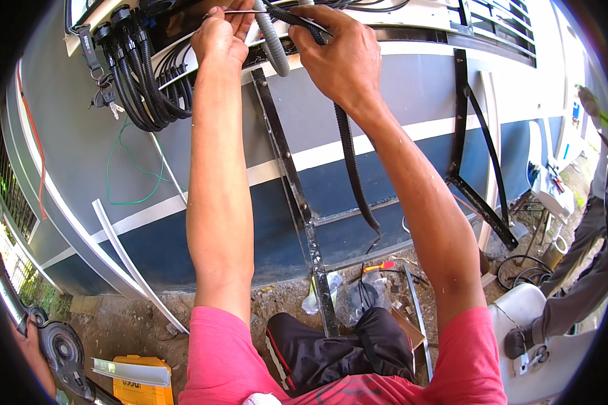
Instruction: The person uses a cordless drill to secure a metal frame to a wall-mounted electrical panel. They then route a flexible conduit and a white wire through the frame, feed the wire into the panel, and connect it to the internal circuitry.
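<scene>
Hands up top: right hand (338,57) gripping ribbed black conduit (348,155), left hand (217,37) pinching thin wire (240,11).

bundle of black corrugated conduits (138,81) crowds the opening left of the left hand (217,37), grey ribbed hose (271,40) sits between both hands, black bracket bar (285,169) runs below, open wall panel (74,155) further left, dangling black corrugated tube (350,162) under the right hand (334,57)

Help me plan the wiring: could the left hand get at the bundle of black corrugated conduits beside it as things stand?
Probably yes. The left hand is raised just right of the black conduit bundle, with nothing between them. But it pinches a thin wire, so it would likely have to let go first.
</scene>
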The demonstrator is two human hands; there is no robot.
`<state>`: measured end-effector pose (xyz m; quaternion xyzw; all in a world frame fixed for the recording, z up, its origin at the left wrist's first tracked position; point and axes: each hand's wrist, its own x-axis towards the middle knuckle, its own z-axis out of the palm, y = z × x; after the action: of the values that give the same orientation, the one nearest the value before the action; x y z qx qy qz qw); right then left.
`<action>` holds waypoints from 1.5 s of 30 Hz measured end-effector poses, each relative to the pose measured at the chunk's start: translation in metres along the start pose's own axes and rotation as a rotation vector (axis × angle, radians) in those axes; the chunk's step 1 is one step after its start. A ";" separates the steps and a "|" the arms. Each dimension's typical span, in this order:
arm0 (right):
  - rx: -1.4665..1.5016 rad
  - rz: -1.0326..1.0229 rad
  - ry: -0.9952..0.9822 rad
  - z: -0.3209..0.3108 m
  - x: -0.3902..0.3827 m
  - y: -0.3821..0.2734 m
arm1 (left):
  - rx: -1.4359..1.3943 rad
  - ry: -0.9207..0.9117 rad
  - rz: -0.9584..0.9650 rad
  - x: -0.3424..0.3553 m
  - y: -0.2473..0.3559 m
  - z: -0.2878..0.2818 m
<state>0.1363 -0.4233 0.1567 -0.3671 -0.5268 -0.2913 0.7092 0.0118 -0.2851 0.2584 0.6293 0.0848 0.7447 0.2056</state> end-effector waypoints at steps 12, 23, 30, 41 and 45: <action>0.100 0.042 0.089 -0.001 0.002 0.008 | 0.327 -0.259 0.166 -0.057 0.005 0.012; 0.211 0.055 0.077 0.014 -0.007 -0.001 | 0.237 -0.283 0.072 -0.046 0.015 0.021; 0.134 0.085 0.051 0.010 -0.007 -0.013 | 0.028 -0.237 -0.046 -0.020 0.026 0.016; 0.125 0.060 0.084 0.005 -0.006 -0.007 | -0.164 -0.398 -0.165 -0.030 0.020 0.010; 0.198 0.026 0.101 0.005 -0.006 -0.007 | -0.221 -0.514 -0.201 -0.040 0.019 0.013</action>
<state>0.1260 -0.4228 0.1539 -0.2868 -0.5118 -0.2467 0.7714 0.0257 -0.3200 0.2325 0.7595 0.0102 0.5414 0.3604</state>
